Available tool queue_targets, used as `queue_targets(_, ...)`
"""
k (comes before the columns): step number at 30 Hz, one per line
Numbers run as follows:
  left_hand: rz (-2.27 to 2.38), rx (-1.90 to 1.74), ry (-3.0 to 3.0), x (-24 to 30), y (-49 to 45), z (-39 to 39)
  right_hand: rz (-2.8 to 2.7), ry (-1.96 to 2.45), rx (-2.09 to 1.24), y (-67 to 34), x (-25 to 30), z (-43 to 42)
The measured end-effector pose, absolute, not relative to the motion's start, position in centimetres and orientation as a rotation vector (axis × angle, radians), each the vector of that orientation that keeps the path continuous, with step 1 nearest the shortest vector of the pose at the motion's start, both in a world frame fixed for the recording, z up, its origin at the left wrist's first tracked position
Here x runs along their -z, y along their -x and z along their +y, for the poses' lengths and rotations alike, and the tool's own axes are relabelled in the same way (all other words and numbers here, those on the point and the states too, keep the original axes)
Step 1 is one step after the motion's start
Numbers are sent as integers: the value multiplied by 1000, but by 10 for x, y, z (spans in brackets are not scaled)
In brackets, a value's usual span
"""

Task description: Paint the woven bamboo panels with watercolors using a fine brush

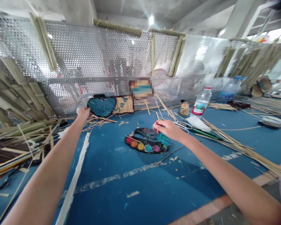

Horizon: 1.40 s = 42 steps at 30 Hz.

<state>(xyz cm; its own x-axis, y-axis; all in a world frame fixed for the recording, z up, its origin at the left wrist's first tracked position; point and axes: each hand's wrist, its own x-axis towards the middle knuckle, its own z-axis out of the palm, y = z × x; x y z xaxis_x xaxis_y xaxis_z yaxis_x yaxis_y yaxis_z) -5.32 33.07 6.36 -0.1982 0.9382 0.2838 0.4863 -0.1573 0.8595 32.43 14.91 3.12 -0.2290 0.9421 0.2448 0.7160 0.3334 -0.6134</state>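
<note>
left hand (83, 113) gripping edge of blue heart (101, 106); right hand (168, 128) holding red brush (155, 133) at paint palette (147, 131)

left of the paint palette (144, 150), the left hand (83, 113) and the left forearm (56, 159) are bare, the forearm slim and narrowing to the wrist. at the palette's right end, the right hand (168, 128) is also bare, and the right forearm (215, 163) has the same smooth, tapering shape.

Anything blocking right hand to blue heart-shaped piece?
Nothing visible blocks it from the front. Between the right hand and the blue heart-shaped piece, the palette and a few loose thin strips lie low on the table. The lettered board adjoins the piece's right side, the left hand its left.
</note>
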Motion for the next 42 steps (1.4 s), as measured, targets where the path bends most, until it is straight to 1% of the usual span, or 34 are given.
queue_targets(4,1564,-1448,-1522,-70,66,310,-2020,1430,-478,-326,-30,149)
queue_targets(7,1402,-1502,-1521,-66,74,265,-2002,1394,-466,-325,-28,149)
queue_targets(10,1263,-1474,-1499,-48,72,207,-2023,1390,-445,-323,-25,150)
queue_targets(12,1193,-1431,-1457,-32,64,170,-2058,1431,-375,-323,-24,150)
queue_targets(14,1076,-1363,-1308,-20,56,140,-2078,1452,-323,-324,-22,151)
queue_targets(16,1033,-1296,-1248,-11,49,122,-2095,1427,-357,-326,-21,153)
queue_targets(18,1022,-1272,-1246,-5,45,114,-2087,1421,-402,-329,-18,156)
queue_targets(24,968,-1310,-1260,5,47,120,-2034,1469,-370,-336,-12,165)
queue_targets(29,981,-1212,-1298,7,46,115,-2029,1513,-283,-338,-13,165)
queue_targets(31,980,-1157,-1312,6,45,112,-2014,1524,-188,-334,-16,158)
queue_targets(34,980,-1136,-1327,6,44,110,-1882,1289,12,-318,-26,136)
queue_targets(37,972,-1129,-1362,6,44,111,-1760,983,74,-293,-34,107)
queue_targets(42,955,-1137,-1394,8,45,111,-2123,635,174,-264,-30,87)
